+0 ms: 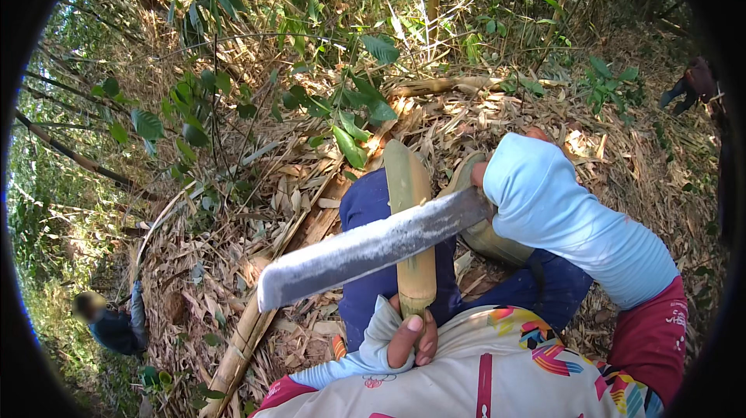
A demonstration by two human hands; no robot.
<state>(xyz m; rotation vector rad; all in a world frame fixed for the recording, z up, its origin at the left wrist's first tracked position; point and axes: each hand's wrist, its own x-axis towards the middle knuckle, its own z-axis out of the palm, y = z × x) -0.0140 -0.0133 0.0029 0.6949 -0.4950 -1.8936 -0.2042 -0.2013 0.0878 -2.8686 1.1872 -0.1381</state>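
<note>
My left hand (409, 340), low in the head view near my shirt, is closed round the narrow lower end of a split bamboo piece (417, 274). The piece points away from me over my dark blue trouser leg (365, 208). A machete (365, 249) with a broad, worn grey blade lies across the bamboo in the picture, its tip toward the left. I cannot tell whether the blade touches it. My right hand (479, 175) grips the machete at the right end; a light blue sleeve (544, 185) hides most of that hand and the handle.
Dry leaves and bamboo litter (295, 208) cover the ground. A long bamboo pole (241, 340) lies to my left. Leafy green stems (357, 107) rise ahead, with a bamboo length (447, 86) beyond. Another person (116, 329) is at the far left, and a dark-clothed figure (695, 84) far right.
</note>
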